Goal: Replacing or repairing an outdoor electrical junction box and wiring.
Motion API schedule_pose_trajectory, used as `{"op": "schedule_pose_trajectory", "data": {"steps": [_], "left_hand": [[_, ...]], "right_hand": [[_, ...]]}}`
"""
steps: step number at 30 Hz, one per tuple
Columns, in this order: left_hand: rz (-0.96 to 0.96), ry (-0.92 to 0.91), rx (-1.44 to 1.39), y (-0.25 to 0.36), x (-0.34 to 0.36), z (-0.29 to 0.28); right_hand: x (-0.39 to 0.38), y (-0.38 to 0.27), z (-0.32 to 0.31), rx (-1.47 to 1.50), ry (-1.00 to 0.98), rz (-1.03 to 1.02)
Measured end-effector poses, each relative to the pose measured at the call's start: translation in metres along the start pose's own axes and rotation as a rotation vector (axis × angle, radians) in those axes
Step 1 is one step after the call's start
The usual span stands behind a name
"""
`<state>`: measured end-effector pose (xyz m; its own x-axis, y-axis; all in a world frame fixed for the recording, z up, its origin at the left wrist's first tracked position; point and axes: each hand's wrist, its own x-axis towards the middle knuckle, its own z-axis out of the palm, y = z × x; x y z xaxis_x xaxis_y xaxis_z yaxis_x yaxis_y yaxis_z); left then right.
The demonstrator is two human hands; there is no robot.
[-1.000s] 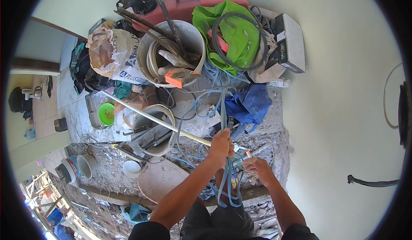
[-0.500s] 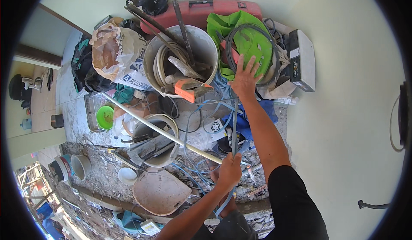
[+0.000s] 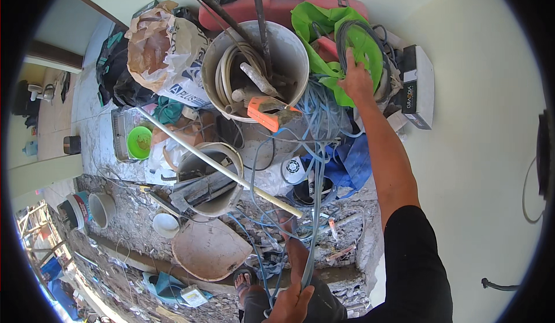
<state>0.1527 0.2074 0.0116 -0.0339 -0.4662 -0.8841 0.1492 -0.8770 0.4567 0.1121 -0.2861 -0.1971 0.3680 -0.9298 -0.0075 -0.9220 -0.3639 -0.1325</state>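
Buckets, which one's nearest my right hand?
The large pale bucket holding the coiled cream hose; the others stand farther from your right hand.

Soft, bright daylight is spreading evenly over the smooth cream wall point(image 3: 477, 149) across the right of the frame and keeping the crumpled bright green bag point(image 3: 330, 71) vivid near the upper centre, while the sunlit outdoor opening point(image 3: 32, 245) at the lower left is glaring bluish white. Muted shadows are pooling inside the round whitish bucket point(image 3: 286, 43) above centre. The fisheye lens is bowing the long red case point(image 3: 277, 11) at the top, and black vignetting is swallowing the corners.
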Motion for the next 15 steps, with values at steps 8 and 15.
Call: {"op": "schedule_pose_trajectory", "data": {"steps": [8, 15], "left_hand": [[-0.336, -0.261, 0.156, -0.054, -0.109, -0.016], [-0.132, -0.215, -0.016, -0.105, -0.092, -0.001]], "right_hand": [[-0.041, -0.053, -0.012, -0.077, 0.268, -0.051], [-0.113, -0.086, 0.069, -0.108, -0.354, 0.034]]}}
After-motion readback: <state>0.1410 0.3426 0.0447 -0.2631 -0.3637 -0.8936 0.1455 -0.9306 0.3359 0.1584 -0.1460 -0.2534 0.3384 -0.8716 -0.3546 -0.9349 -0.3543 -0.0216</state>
